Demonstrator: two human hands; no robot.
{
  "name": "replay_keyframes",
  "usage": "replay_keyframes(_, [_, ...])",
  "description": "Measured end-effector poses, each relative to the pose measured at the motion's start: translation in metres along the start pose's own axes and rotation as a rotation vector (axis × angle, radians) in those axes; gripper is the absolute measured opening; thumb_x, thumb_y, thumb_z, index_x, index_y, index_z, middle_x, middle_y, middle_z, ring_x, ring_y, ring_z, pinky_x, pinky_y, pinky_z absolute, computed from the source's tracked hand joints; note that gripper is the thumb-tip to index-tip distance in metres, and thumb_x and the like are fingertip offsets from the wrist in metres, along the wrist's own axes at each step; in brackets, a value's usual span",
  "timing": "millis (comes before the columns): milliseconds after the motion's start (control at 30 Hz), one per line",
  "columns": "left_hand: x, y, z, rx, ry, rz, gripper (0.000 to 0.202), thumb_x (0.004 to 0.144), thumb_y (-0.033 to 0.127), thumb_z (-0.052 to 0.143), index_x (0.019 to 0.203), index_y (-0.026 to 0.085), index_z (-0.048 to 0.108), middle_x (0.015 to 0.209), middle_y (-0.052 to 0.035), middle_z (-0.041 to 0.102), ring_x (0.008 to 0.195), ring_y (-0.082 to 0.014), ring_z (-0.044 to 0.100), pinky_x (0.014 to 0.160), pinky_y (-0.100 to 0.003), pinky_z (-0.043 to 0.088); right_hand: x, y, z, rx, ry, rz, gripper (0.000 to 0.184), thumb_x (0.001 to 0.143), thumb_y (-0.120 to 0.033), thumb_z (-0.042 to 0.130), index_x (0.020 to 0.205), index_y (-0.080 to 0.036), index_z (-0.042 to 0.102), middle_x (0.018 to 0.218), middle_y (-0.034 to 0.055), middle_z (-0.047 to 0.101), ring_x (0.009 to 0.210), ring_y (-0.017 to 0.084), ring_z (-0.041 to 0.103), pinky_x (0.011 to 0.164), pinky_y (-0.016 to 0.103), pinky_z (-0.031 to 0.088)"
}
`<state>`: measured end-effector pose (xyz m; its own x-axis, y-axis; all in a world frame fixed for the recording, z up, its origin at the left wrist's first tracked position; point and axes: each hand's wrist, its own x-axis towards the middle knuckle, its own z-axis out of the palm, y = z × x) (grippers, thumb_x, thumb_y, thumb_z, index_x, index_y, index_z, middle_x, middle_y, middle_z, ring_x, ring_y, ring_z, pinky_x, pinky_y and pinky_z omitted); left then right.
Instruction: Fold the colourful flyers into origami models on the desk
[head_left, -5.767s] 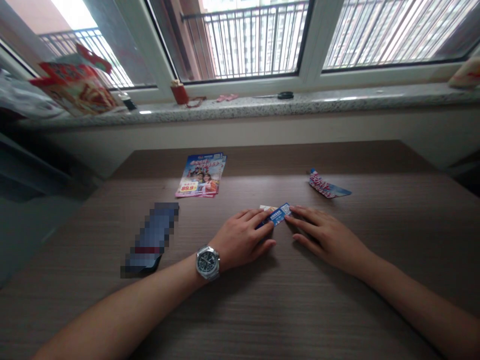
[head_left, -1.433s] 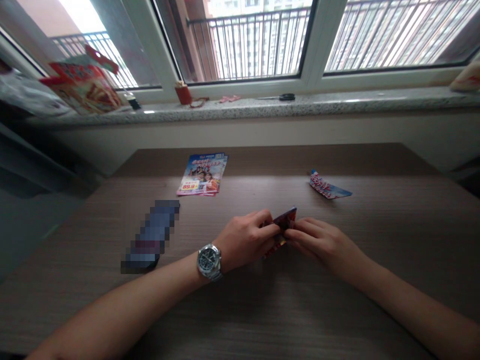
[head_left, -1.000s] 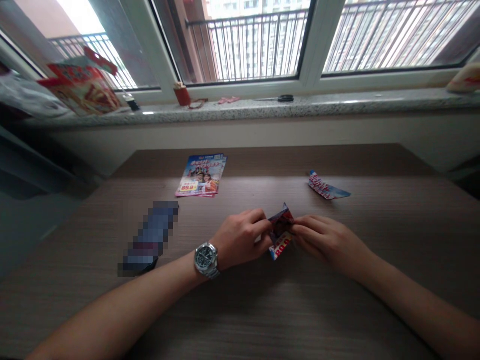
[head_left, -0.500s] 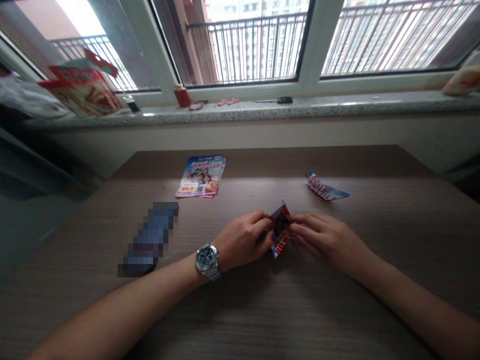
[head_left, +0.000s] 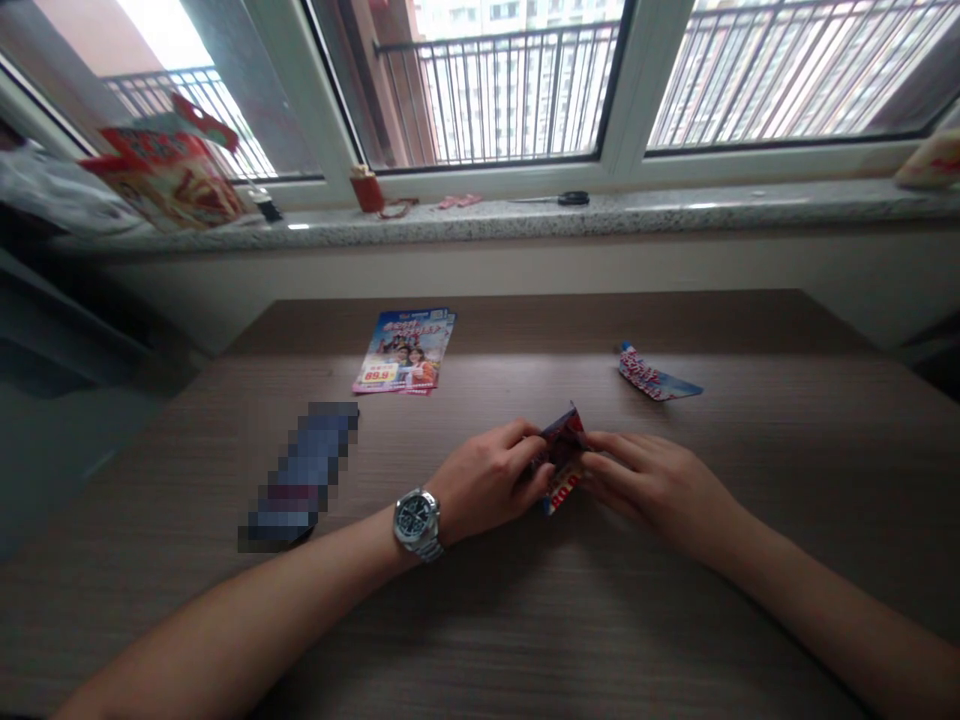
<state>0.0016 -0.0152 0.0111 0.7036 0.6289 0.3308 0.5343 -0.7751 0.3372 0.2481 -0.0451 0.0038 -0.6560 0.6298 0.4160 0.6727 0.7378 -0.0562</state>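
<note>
Between my hands is a folded paper flyer (head_left: 564,450), red and dark with yellow print at its lower end. My left hand (head_left: 491,475), with a silver watch (head_left: 417,523) on the wrist, pinches its left side between thumb and fingers. On the other side my right hand (head_left: 649,480) grips the paper's right edge; its thumb is mostly hidden. Farther back on the right lies a second folded piece of paper (head_left: 656,380), blue with red and white print. A stack of colourful flyers (head_left: 405,350) rests at the back left.
A blurred-out dark flat object (head_left: 304,475) lies left of my left forearm on the wooden table (head_left: 480,630). Along the stone windowsill (head_left: 465,222) are scissors (head_left: 562,198), a small red-brown container (head_left: 367,190) and a red food package (head_left: 176,175).
The folded flyer has tilted slightly, and its top point has shifted a little to the right. Both hands keep their hold on it; the other things lie as before.
</note>
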Motion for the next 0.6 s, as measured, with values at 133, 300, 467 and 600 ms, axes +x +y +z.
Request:
replay_keyframes(133, [-0.001,-0.004,-0.004,0.021,-0.031,0.068,0.019,0.094,0.018,0.048,0.105,0.014,0.063,0.109,-0.0101,0.064,0.092,-0.0195,0.065,0.084,-0.033,0.058,-0.001,0.003,-0.001,0.002,0.026,0.009,0.015,0.098,-0.024,0.055,0.106,-0.019,0.067,0.121,0.0121,0.071,0.095,0.024,0.071,0.079,0.036,0.057])
replay_keyframes(300, [-0.003,-0.011,-0.004,0.092,-0.042,0.119,0.021,0.090,0.016,0.052,0.109,0.015,0.062,0.115,-0.0103,0.065,0.095,-0.0203,0.066,0.084,-0.034,0.058,-0.005,0.007,-0.001,0.002,0.063,0.012,0.015,0.097,-0.023,0.056,0.105,-0.020,0.069,0.120,0.0105,0.072,0.095,0.023,0.072,0.080,0.035,0.058])
replay_keyframes(467, [-0.004,-0.016,0.001,0.107,0.007,0.139,0.020,0.091,0.016,0.054,0.109,0.016,0.063,0.117,-0.0099,0.065,0.099,-0.0192,0.067,0.087,-0.033,0.058,-0.009,0.011,-0.002,0.034,0.086,0.010,0.014,0.095,-0.020,0.058,0.103,-0.021,0.070,0.117,0.0102,0.073,0.096,0.023,0.072,0.080,0.034,0.058])
replay_keyframes(600, [-0.005,-0.019,0.003,0.106,0.054,0.169,0.021,0.095,0.019,0.054,0.114,0.017,0.063,0.119,-0.0094,0.065,0.100,-0.0186,0.067,0.089,-0.033,0.059,-0.010,0.013,-0.003,0.063,0.083,0.014,0.017,0.096,-0.016,0.056,0.108,-0.019,0.068,0.119,0.0114,0.072,0.099,0.023,0.071,0.083,0.035,0.058])
